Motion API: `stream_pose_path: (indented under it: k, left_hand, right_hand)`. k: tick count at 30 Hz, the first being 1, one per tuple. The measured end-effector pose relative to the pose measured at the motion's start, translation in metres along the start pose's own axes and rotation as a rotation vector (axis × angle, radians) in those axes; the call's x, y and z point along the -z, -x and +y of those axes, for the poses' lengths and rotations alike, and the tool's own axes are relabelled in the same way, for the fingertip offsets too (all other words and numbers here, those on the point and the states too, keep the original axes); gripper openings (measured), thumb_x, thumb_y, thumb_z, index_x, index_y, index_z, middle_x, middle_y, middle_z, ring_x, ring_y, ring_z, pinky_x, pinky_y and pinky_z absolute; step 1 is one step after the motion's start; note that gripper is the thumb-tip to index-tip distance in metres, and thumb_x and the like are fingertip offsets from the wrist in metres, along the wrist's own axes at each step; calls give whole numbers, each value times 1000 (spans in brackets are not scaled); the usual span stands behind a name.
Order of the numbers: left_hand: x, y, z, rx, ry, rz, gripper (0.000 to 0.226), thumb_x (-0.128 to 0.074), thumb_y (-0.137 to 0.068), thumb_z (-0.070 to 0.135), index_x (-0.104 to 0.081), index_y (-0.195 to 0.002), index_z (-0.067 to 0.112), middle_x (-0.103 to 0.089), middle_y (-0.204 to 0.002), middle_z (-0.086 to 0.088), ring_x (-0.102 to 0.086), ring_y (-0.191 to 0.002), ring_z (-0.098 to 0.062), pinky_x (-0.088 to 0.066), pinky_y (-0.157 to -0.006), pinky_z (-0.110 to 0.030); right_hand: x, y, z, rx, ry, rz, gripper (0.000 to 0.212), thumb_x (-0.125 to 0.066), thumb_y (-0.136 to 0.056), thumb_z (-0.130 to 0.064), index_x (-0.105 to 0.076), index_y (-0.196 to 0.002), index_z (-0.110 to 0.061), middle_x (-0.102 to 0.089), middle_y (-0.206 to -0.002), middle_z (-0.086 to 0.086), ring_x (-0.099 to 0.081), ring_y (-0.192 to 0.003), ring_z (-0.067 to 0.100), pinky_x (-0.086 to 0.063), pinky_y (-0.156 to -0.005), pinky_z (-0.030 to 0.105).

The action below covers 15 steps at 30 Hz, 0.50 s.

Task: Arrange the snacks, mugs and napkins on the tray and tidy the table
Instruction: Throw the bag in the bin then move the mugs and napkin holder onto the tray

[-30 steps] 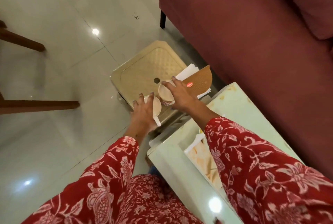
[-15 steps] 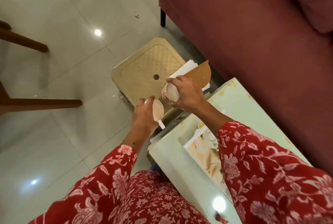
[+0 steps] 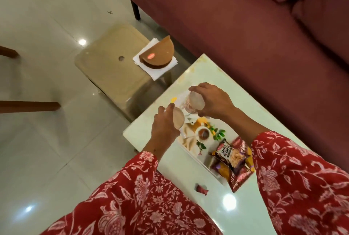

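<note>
Curling round a pale mug (image 3: 178, 120), the fingers of the left hand (image 3: 163, 128) hold it tipped on its side above the near-left end of the tray (image 3: 190, 154), its round face turned toward the camera and its white handle pointing down toward the tray. The right hand (image 3: 213, 102) grips a second mug (image 3: 192, 103) the same way, thumb and fingers wrapped about its body, so that this one too lies tilted in the air just beside the first; whether the two mugs touch cannot be told through the motion blur. Both are over the far end of the tray, which is white with a printed picture of a cup and green leaves and lies on a pale green table (image 3: 217, 202). On the near end of the tray lie snack packets (image 3: 231, 161), a dark one marked as salted peanuts resting over a red one that juts past the tray's edge. A small red scrap (image 3: 201, 189) sits on the table near the tray's front corner. Red floral sleeves cover both arms. Beyond the table stands a beige plastic stool (image 3: 111, 68), and on its right corner a stack of white napkins (image 3: 156, 73) with a brown half-round holder (image 3: 157, 56) resting on top. A maroon sofa (image 3: 245, 26) runs along the right side.
</note>
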State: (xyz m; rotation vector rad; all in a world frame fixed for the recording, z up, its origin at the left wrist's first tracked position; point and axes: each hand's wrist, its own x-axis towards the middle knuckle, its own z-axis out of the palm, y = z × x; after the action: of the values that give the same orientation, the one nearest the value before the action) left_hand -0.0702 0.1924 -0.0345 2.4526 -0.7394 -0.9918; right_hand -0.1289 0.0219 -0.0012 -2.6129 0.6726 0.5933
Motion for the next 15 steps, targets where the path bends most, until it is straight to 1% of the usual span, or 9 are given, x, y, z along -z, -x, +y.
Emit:
stream_pose_path:
  k: [3,6,9,12,15]
  left_hand:
    - [-39,9,15,-36,-13,-40,96,-82,-58,11,-30,-138,19,-43,-132,-14,-50,-113,-34,-49,-88,-42]
    - [-73,15,24,-59,-2,-65,97,-82,-57,8,-30,-139,18,-44,-130,-14,-50,-112,-34,-49,-86,-42]
    - [-98,18,29,-68,7,-64,94,-81,-57,5,-32,-136,18,-44,-128,-14,-51,-108,-35,-50,-81,-42]
    - [-116,17,29,-48,13,-69,94,-81,-56,4,-32,-136,18,-42,-133,-14,-50,-112,-36,-51,-86,-44]
    - [-130,15,28,-44,18,-56,94,-81,-57,5,-32,-137,18,-39,-137,-14,-47,-117,-37,-49,-90,-45]
  right_hand:
    - [-19,22,31,-31,17,-23,84,-80,-63,-32,-39,-136,-33,-49,-133,0,-52,-116,25,-51,-82,37]
    - [-39,35,55,-34,23,-42,82,-79,-64,-35,-39,-136,-35,-47,-136,-1,-50,-120,25,-50,-84,38]
    - [-56,40,72,-45,16,-52,83,-79,-64,-33,-39,-136,-35,-45,-138,-1,-49,-122,25,-52,-87,41]
    - [-72,41,82,-40,20,-65,86,-80,-62,-27,-38,-137,-34,-45,-138,-1,-50,-120,25,-52,-85,39]
    - [-88,38,89,-33,29,-67,87,-81,-62,-26,-38,-137,-34,-46,-136,-1,-49,-120,25,-52,-83,40]
